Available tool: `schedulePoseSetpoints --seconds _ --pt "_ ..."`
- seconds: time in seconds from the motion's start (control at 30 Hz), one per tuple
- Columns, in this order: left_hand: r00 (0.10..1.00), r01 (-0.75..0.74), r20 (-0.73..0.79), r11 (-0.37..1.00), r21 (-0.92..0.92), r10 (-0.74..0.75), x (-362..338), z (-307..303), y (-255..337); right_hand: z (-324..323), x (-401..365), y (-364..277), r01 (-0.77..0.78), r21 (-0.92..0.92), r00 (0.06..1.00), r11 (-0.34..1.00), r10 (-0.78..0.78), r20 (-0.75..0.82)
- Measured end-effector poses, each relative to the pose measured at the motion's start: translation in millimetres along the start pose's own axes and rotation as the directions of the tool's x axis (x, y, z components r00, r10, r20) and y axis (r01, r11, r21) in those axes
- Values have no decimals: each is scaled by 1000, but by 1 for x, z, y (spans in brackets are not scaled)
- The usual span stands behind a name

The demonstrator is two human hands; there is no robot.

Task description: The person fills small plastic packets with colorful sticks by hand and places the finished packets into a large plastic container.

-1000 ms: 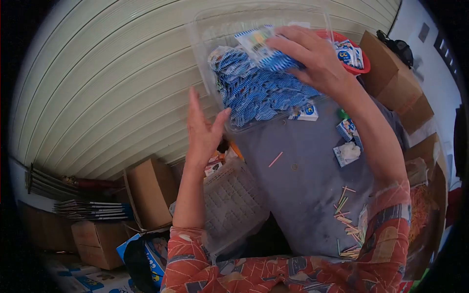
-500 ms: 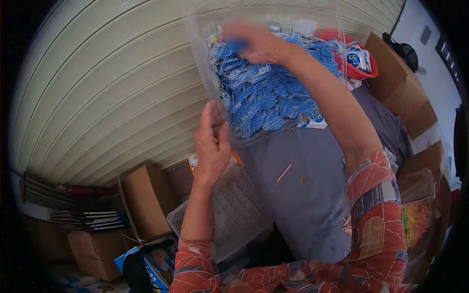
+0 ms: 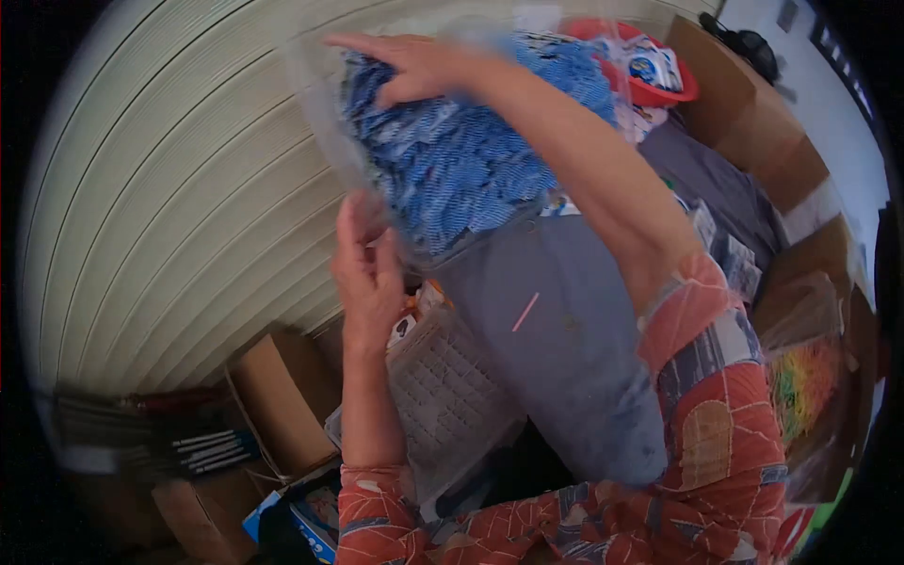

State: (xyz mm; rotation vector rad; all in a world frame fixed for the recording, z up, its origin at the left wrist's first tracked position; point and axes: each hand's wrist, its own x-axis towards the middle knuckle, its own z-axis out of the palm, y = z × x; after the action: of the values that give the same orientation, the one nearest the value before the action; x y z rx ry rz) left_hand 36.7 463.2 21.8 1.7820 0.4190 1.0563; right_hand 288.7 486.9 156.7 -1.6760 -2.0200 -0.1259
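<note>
L hand (image 3: pixel 368 270) upright, R hand (image 3: pixel 414 68) fwd, both splayed

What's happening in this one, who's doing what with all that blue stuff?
A person is working with bare hands at a clear plastic bin heaped with blue-and-white packets. The right hand is over the packets at the bin's left side, fingers spread. The left hand is open by its near left corner; whether it touches the bin is unclear. A pink stick lies on the grey surface, and a red basket holding more packs sits right of the bin.
</note>
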Motion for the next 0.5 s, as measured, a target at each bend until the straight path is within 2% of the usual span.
schedulePoseSetpoints --seconds 0.03,0.1,0.17,0.2,0.23,0.27,0.33,0.37,0.4,0.43,0.5 --pt "1000 23 -8 999 -46 -24 0 2 0 -4 -2 -11 -106 -30 994 994 106 4" --pt "999 39 9 999 -33 -39 0 1 -1 -11 -11 -32 -137 -195 979 971 102 -178" --pt "999 33 2 999 -9 -33 -2 0 -5 4 -12 -24 -96 -245 958 965 22 -287" --pt "999 27 45 999 -27 -26 -2 0 -8 8 -14 -25 -154 -273 976 950 104 -191" --pt "999 37 20 999 -35 -36 0 -1 -8 9 -15 -26 -204 -294 978 934 184 -93" --pt "999 43 -12 998 -42 -44 1 -2 -11 11 -16 -28 -230 -302 973 925 208 -105" --pt "999 46 19 999 -26 -45 5 -9 -15 7 -22 -33 -158 -367 980 917 100 -174" --pt "998 57 27 998 -4 -57 8 -9 -15 3 -29 -33 -177 -372 976 911 115 -183" --pt "998 55 44 998 -9 -54 7 -6 -11 -2 -36 -36 -128 -490 932 863 -65 -358" --pt "1000 31 -3 999 -9 -31 4 -2 -4 -10 -45 -43 -103 -605 837 790 -260 -482" --pt "999 14 -47 1000 -22 -15 -5 5 10 -35 -99 -57 -207 -585 757 784 -250 -604"
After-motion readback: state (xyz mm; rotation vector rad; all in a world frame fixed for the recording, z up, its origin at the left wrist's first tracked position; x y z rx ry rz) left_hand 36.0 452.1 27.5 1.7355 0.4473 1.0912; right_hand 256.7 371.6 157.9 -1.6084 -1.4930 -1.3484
